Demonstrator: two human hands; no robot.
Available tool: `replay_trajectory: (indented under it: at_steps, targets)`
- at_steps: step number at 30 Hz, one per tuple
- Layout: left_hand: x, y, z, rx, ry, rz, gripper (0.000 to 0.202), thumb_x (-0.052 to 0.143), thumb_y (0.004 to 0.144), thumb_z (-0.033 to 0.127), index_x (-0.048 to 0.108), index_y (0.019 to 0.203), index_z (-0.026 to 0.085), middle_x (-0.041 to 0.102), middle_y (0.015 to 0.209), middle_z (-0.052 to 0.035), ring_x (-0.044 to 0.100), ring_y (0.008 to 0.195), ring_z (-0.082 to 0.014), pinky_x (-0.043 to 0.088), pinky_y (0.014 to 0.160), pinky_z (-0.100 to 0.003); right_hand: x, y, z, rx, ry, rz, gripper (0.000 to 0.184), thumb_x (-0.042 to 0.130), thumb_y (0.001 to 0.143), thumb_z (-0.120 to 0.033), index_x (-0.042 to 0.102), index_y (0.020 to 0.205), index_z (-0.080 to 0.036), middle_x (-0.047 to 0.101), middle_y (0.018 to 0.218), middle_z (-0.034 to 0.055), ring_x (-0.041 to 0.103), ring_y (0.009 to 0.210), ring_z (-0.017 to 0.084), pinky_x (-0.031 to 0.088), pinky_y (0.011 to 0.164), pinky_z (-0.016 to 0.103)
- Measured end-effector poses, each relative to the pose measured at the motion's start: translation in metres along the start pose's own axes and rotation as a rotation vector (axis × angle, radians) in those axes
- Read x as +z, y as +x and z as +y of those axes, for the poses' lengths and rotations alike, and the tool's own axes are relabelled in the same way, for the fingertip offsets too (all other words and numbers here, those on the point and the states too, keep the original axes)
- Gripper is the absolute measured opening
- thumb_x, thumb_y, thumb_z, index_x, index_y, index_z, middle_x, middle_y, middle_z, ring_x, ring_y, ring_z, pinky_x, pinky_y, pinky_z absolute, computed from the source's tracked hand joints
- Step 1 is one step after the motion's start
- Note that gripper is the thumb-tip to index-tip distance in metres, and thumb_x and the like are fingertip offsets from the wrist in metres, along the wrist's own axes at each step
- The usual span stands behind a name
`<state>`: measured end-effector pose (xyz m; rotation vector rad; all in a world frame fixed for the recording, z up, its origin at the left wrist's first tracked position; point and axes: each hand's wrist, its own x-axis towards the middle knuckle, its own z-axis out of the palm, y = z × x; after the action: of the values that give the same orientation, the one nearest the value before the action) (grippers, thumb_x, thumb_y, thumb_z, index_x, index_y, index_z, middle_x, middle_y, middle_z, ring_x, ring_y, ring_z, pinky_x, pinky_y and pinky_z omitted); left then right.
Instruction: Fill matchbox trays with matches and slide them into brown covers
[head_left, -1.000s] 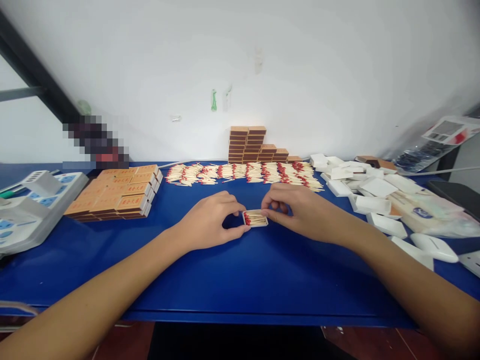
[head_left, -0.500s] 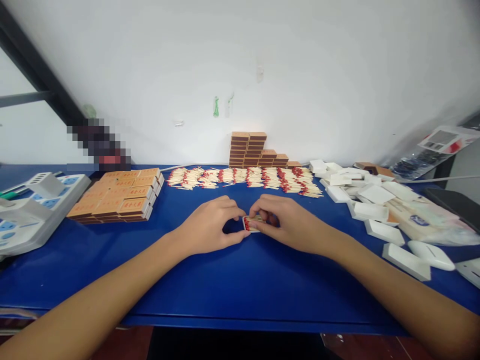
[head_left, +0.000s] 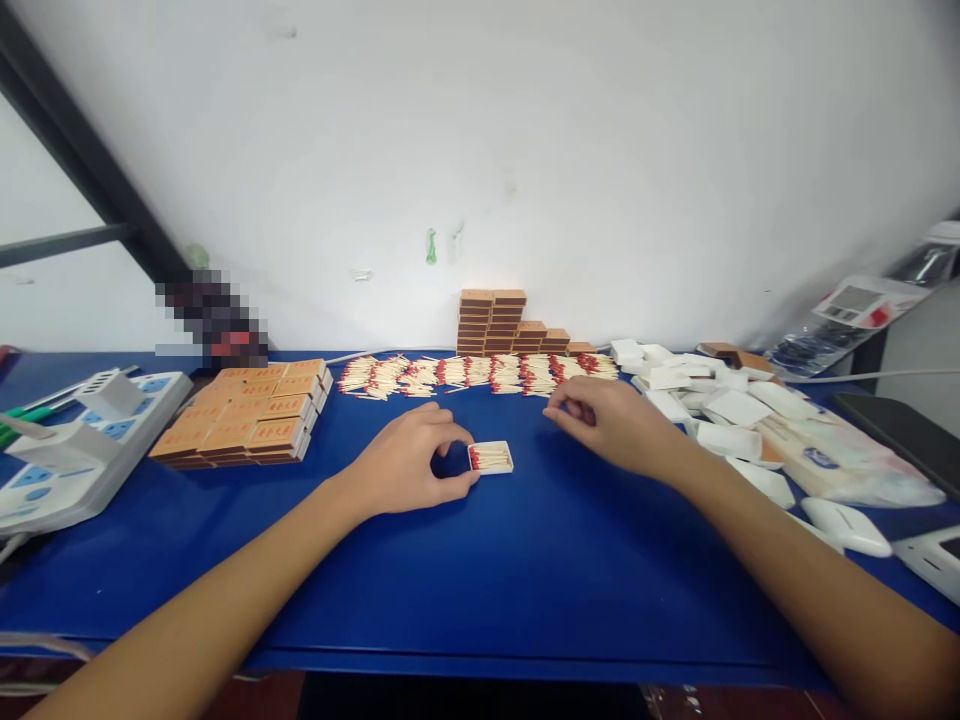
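A small white matchbox tray [head_left: 491, 457] filled with red-tipped matches lies on the blue table [head_left: 480, 570]. My left hand [head_left: 409, 460] rests beside it, thumb and fingers pinching its left end. My right hand [head_left: 604, 420] is off to the right and farther back, fingers curled together near the long row of loose matches [head_left: 480, 373]; what it holds, if anything, is hidden.
Stacked orange matchboxes [head_left: 247, 418] sit at the left, next to a white power strip [head_left: 71, 450]. Brown box sleeves [head_left: 506, 322] are piled against the wall. Several empty white trays [head_left: 720, 400] and plastic bags [head_left: 840, 455] crowd the right side.
My right hand has left the tray and moved right and back toward the loose matches. The left hand still grips the tray. The view has tilted down a little.
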<state>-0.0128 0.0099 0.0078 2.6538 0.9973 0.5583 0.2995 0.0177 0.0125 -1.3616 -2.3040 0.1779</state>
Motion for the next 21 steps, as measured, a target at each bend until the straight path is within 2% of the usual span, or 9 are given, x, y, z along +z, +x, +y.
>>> replay_trajectory:
  at_steps: [3,6,10,14,21]
  targets:
    - [0.001,0.0,0.0,-0.01,-0.008,-0.012,0.039,0.083,0.087,0.047,0.077,0.115,0.021,0.063,0.085,-0.0017,0.06,0.085,-0.0219,0.048,0.077,-0.036,-0.017,0.001,0.027,0.114,-0.092,0.068,0.027,0.054,0.1,-0.042,0.068,0.087,-0.022,0.065,0.075,0.0042,0.058,0.069,0.021,0.04,0.065,0.033]
    - [0.002,0.0,-0.002,-0.016,-0.005,-0.005,0.031,0.078,0.094,0.045,0.077,0.113,0.021,0.064,0.086,-0.0022,0.061,0.085,-0.0214,0.049,0.076,-0.035,-0.036,-0.003,0.054,0.269,-0.207,0.13,0.028,0.054,0.098,-0.043,0.069,0.088,-0.022,0.068,0.078,0.0063,0.06,0.071,0.023,0.039,0.066,0.035]
    - [0.002,-0.001,-0.007,0.002,0.011,0.027,0.028,0.077,0.095,0.042,0.078,0.112,0.021,0.066,0.09,-0.0039,0.063,0.088,-0.0222,0.051,0.078,-0.035,-0.055,-0.01,0.078,0.428,-0.316,0.204,0.028,0.055,0.096,-0.042,0.071,0.089,-0.02,0.072,0.086,0.013,0.063,0.078,0.029,0.038,0.067,0.039]
    - [0.0,-0.001,-0.011,-0.003,0.044,0.042,0.026,0.076,0.096,0.04,0.077,0.113,0.021,0.067,0.089,-0.0043,0.064,0.09,-0.0232,0.051,0.078,-0.036,-0.058,-0.013,0.09,0.43,-0.409,0.217,0.034,0.053,0.098,-0.044,0.073,0.088,-0.018,0.073,0.092,0.0189,0.062,0.088,0.036,0.041,0.075,0.045]
    - [0.001,-0.002,-0.011,0.007,0.057,0.03,0.027,0.076,0.096,0.04,0.077,0.113,0.019,0.068,0.089,-0.0047,0.065,0.09,-0.0238,0.052,0.078,-0.036,-0.047,-0.009,0.094,0.37,-0.504,0.165,0.035,0.054,0.1,-0.048,0.076,0.09,-0.023,0.075,0.094,0.0172,0.06,0.092,0.038,0.044,0.086,0.05]
